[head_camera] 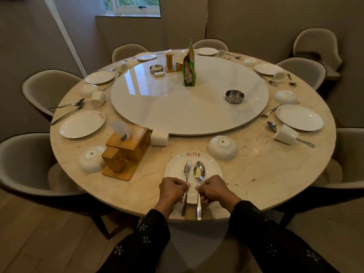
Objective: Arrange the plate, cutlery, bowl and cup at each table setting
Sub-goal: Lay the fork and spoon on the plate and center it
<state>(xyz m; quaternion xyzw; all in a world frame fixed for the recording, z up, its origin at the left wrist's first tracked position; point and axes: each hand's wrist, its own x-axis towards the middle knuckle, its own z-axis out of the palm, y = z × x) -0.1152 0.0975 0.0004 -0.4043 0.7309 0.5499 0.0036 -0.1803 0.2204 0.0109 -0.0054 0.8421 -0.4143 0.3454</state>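
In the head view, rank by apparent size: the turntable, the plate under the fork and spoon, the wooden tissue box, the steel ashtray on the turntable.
1. Turntable
2. Plate and tissue box: look alike, unranked
3. Ashtray, though farther from the camera

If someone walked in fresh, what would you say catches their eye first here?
Probably the two hands at the near edge: the left hand holds a fork and the right hand a spoon, both lying across the nearest plate. Next, the glossy white turntable at the centre, with a green packet standing on it.
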